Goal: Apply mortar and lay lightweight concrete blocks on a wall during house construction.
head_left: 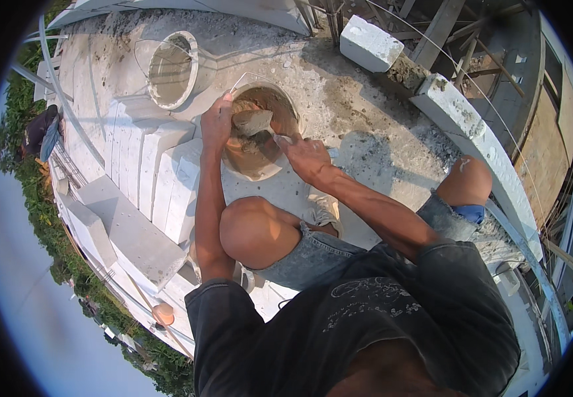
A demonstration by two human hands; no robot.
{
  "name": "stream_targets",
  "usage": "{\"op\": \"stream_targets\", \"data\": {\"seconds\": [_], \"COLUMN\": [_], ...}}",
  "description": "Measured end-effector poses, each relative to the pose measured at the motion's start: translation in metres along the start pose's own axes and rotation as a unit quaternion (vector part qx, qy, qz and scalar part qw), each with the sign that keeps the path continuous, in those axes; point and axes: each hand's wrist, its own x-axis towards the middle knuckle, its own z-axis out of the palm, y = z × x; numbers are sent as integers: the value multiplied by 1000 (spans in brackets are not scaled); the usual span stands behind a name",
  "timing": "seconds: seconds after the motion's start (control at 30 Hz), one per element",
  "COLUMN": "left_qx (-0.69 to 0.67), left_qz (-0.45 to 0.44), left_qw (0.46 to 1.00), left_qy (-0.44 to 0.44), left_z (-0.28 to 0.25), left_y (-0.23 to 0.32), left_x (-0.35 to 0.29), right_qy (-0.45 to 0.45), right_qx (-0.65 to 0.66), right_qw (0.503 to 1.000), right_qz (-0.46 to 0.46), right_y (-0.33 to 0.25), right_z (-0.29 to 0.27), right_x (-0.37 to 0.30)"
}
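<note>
A round bucket (245,162) stands on the concrete in front of me, with wet grey mortar inside and its wire handle (252,74) raised at the far side. My left hand (216,123) is closed on the left rim of the bucket, near one end of the wire handle. Wrapped round the handle of a trowel, my right hand (307,159) is at the right side of the bucket. The trowel blade (252,122) is inside the bucket opening and carries grey mortar. Most of the trowel handle is hidden by my fingers.
A second pale bucket (172,70) stands beyond, to the left. Several white blocks (156,155) are lined up beside my left arm. A low block wall (455,109) curves along the right. At the far left, a person (40,132) is near the edge.
</note>
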Motion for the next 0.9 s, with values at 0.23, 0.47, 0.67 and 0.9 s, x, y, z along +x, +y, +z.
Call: {"op": "stream_targets", "data": {"seconds": [0.23,0.47,0.67,0.9], "left_qx": [25,26,-13,17], "left_qz": [31,15,68,114], "left_qw": [999,1000,997,992], "left_qy": [-20,-9,19,47], "left_z": [-2,3,17,28], "left_y": [3,-2,2,2], "left_x": [0,-5,1,14], "right_qy": [10,122,11,-40], "right_qx": [29,86,29,106], "right_qw": [999,988,998,989], "right_qz": [8,47,49,98], "right_y": [-9,-6,10,-12], "right_z": [12,18,12,3], "right_x": [-8,-9,-7,-1]}}
